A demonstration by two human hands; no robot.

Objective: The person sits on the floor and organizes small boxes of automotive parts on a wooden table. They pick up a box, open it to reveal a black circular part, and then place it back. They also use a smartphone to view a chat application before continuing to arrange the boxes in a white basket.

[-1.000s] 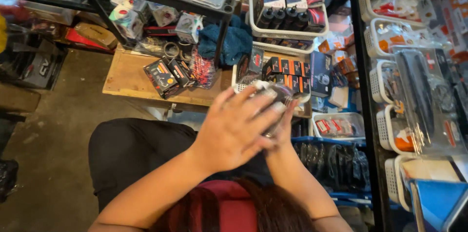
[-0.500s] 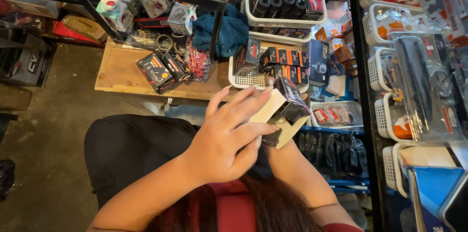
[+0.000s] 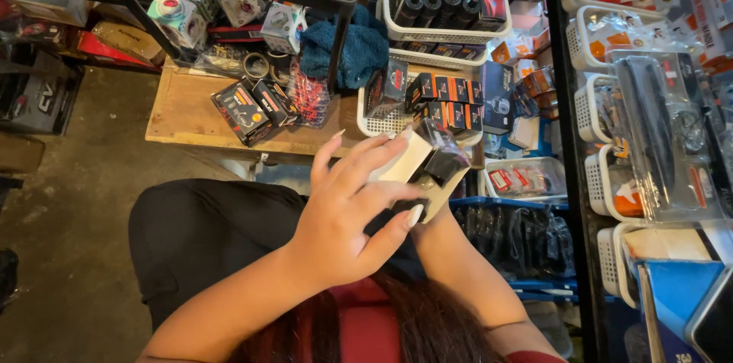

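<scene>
- The box (image 3: 427, 168), small, black and cream with an open flap, is being held up in front of the person's chest, above the lap and just before the worktop (image 3: 187, 107).
- The left hand (image 3: 351, 210) is lying over the near side of the box, with fingers (image 3: 363, 161) spread across its cream face and the thumb pressing at the lower edge; it is gripping the box.
- The right hand is staying almost fully hidden under the left hand and the box, so I cannot tell if it is closed or open; only its forearm (image 3: 473, 271) is showing below.
- The person is wearing black trousers (image 3: 198, 233) and a red top.
- A white basket (image 3: 374, 122) with small black and orange packs is standing just behind the box, at the edge of the worktop.
- More black packs (image 3: 248, 107) are lying on the bare wood to the left, near a blue cloth (image 3: 347, 50).
- A second white basket (image 3: 435, 27) with dark bottles is sitting higher, on the shelf.
- White baskets with packaged goods are hanging on a rack (image 3: 569, 141) at the right side.
- The concrete floor (image 3: 69, 218) is showing at the left.
</scene>
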